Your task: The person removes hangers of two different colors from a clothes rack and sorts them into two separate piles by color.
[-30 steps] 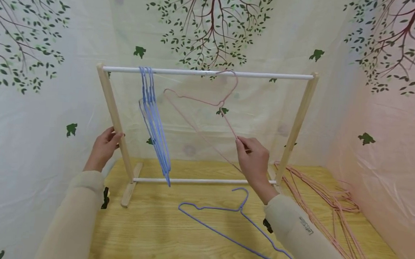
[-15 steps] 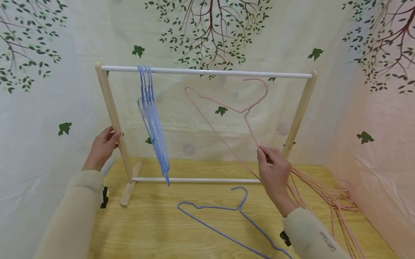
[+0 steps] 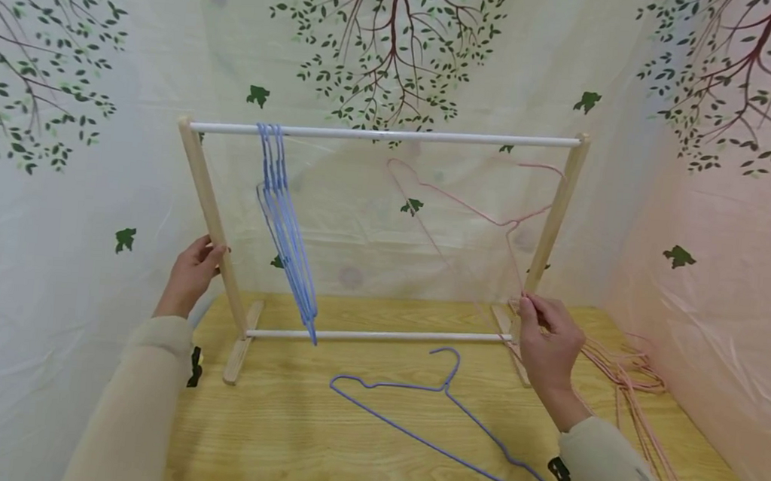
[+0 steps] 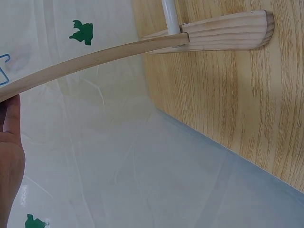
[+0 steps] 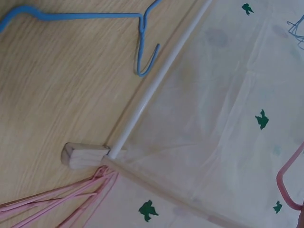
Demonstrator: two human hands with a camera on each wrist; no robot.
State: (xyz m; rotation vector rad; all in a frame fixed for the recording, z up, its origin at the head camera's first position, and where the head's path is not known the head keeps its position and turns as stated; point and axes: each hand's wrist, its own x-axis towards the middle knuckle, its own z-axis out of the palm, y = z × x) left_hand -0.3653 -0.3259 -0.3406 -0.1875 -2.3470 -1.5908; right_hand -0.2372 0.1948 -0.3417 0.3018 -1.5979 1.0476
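At the left, my left hand [image 3: 187,276] holds the wooden left post [image 3: 214,216] of a small clothes rack, thumb in front. The left wrist view also shows those fingers against the post [image 4: 95,58]. My right hand [image 3: 550,348] pinches a pink wire hanger [image 3: 511,222] by one sloping arm, near the rack's right post [image 3: 561,201]. Its hook is just below the top rail [image 3: 394,135] and overlaps the right post. Several blue hangers [image 3: 288,218] hang bunched on the rail's left part. Another blue hanger [image 3: 445,387] lies flat on the table before the rack.
A heap of pink hangers [image 3: 633,377] lies on the wooden table [image 3: 261,442] at the right, partly behind my right hand. A lower white bar [image 3: 385,336] joins the rack's feet. Printed sheeting [image 3: 139,85] with trees and leaves stands behind and at the sides.
My right hand has moved right and slightly down with the pink hanger, whose hook has come away from the top rail. My left hand stays on the post.
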